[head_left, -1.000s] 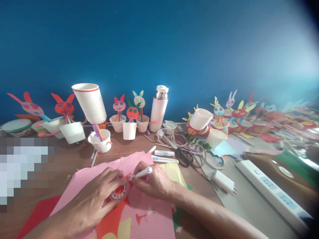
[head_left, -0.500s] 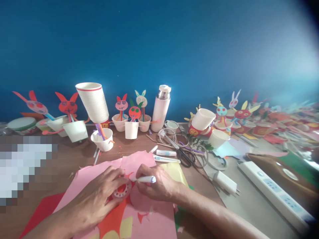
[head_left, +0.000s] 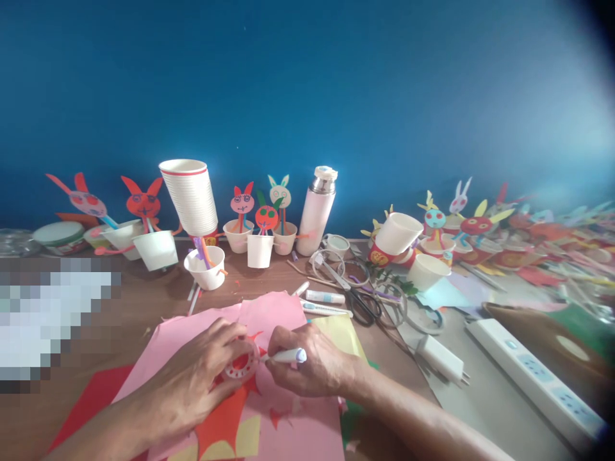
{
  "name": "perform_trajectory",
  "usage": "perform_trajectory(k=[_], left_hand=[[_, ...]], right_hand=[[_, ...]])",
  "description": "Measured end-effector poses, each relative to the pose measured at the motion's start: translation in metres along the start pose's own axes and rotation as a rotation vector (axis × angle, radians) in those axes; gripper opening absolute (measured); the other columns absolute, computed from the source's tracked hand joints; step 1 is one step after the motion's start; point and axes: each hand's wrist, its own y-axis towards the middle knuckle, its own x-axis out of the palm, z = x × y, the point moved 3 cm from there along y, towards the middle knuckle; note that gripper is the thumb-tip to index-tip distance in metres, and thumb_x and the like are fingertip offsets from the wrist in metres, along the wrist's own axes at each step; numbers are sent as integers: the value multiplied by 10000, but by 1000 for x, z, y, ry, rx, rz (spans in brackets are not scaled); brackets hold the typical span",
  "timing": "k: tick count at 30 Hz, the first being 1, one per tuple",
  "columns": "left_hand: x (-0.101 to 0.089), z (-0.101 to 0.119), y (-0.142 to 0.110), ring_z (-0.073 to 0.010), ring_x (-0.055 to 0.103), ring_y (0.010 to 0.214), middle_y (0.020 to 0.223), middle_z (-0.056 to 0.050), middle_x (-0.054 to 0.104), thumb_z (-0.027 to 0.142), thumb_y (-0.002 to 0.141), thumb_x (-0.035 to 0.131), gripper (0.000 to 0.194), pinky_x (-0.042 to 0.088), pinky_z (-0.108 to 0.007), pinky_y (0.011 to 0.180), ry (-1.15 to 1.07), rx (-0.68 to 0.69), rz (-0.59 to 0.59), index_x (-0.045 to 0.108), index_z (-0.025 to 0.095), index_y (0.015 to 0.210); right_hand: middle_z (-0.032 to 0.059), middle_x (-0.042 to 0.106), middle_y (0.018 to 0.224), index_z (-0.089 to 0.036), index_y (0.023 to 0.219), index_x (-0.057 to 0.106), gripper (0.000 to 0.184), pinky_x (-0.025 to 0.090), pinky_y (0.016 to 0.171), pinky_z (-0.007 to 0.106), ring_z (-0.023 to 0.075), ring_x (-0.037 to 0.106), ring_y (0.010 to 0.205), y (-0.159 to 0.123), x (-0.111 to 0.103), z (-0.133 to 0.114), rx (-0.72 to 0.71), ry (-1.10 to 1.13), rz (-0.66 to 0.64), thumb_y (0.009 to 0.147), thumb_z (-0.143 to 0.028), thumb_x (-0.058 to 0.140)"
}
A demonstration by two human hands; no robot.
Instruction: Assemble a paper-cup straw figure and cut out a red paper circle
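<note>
My left hand (head_left: 206, 365) is curled around a pale toothed ring that looks like a roll of clear tape (head_left: 239, 374). The ring lies flat on a cut piece of red paper (head_left: 218, 422), which shows through its hole. My right hand (head_left: 307, 362) grips a white marker pen (head_left: 289, 356). The pen is tilted, its tip against or very near the ring's right edge; I cannot tell whether it touches. Underneath both hands is a pink paper sheet (head_left: 302, 429), with small red scraps and a yellow paper piece (head_left: 248, 438) on it.
Paper cups with rabbit-like paper heads (head_left: 143, 203) line the blue wall, beside a stack of cups (head_left: 192, 198) and a thermos (head_left: 317, 214). Scissors (head_left: 362, 307), a glue stick (head_left: 325, 297) and a cutter (head_left: 327, 310) lie beyond my right hand. A power strip (head_left: 533, 368) is at right.
The whole view has shifted slightly, so things appear further right. The pen has moved a little down along the ring's right edge. Both hands keep their holds.
</note>
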Motion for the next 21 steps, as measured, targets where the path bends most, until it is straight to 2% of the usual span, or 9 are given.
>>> perform_trajectory(k=[4,12,21], left_hand=[[1,0,-1,-225,486,997,1073,-32,546,279,897,465,157,418,-362,842,-2,7,-17,556,266,1024],[8,-7,-2,-228,471,1001,1068,-22,534,311,895,472,180,405,-359,835,-3,13,15,533,283,1062],[5,-5,-1,-229,486,973,1023,-19,552,336,892,463,163,404,-360,817,-10,4,5,571,278,998]], right_hand=[[6,603,563,-181,843,553,136,344,446,194,149,558,469,0,-2,-2,4,58,-16,744,-229,474],[2,606,575,-176,823,562,125,358,454,190,131,537,461,1,-5,-2,1,118,-16,747,-227,478],[-7,612,585,-176,813,559,119,372,472,184,125,556,486,1,-7,-1,16,125,-22,708,-173,503]])
